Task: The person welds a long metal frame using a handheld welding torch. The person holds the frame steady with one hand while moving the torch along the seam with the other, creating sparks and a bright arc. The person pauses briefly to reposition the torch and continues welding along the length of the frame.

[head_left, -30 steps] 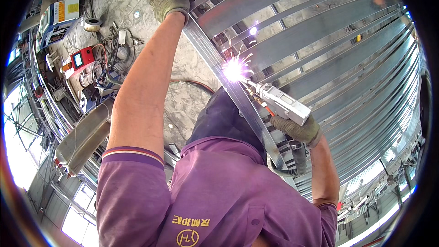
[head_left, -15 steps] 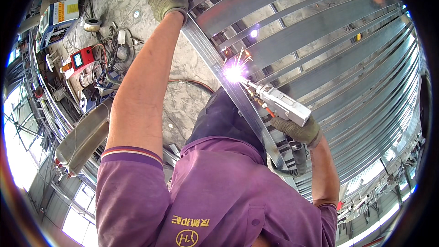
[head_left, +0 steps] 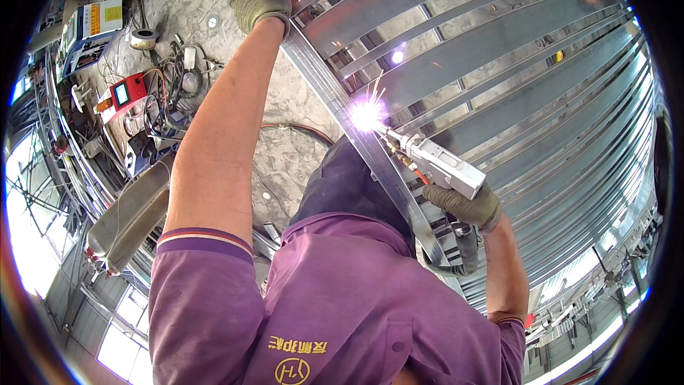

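My right hand (head_left: 467,205), in a greenish work glove, is closed round a silver box-shaped welding gun (head_left: 445,165). From the gun's nozzle, a bright white-violet glow with sparks (head_left: 367,115) covers the spot where a flat slat meets the long steel rail (head_left: 312,64); the joint itself is hidden by glare. Farther up the same rail, my gloved left hand (head_left: 262,4) grips it from above, its fingertips partly out of sight over the edge. Many grey metal slats (head_left: 470,43) run off to the right from the rail. A hose (head_left: 467,249) hangs below my right hand.
At the left, a red box with a screen (head_left: 128,90) stands amid tangled cables (head_left: 174,85). A white and yellow machine (head_left: 100,20) and a tape-like roll (head_left: 144,38) are farther back. An orange-black hose (head_left: 299,128) crosses the concrete floor (head_left: 285,164) near my legs.
The sparks have changed shape, and the glow has shifted very slightly downward along with the gun's tip. Both hands stay almost where they were, still gripping.
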### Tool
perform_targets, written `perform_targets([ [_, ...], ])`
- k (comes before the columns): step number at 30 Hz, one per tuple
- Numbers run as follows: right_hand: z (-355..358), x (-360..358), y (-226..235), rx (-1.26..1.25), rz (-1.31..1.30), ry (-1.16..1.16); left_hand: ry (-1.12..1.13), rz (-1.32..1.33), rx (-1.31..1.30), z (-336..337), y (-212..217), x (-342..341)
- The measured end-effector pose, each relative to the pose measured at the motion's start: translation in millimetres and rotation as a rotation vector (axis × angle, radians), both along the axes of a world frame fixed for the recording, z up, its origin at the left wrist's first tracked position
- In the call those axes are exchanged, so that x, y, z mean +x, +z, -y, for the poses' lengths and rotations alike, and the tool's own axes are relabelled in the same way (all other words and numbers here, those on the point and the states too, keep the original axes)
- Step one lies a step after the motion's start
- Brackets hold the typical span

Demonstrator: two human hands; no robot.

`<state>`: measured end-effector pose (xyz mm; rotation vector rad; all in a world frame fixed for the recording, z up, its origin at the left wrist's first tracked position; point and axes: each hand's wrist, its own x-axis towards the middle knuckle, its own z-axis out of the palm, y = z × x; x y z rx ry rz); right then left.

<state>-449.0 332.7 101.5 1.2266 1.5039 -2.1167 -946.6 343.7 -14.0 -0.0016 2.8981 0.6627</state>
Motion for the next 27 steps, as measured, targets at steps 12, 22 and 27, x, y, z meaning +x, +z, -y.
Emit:
perform_targets([
  [12, 3.6, 4.5, -2.8, 0.019, -0.039, -0.011, -0.009, 0.012, 0.009, -0.6, 1.0, 2.3],
  [22, 2.4, 2.6, 5.5, 0.013, -0.006, 0.006, -0.006, 0.020, 0.017, -0.1, -1.4, 0.6],
  [27, 0.9, 2.0, 8.9, 0.013, 0.007, 0.019, -0.018, 0.029, 0.016, 0.5, 2.9, 2.6],
])
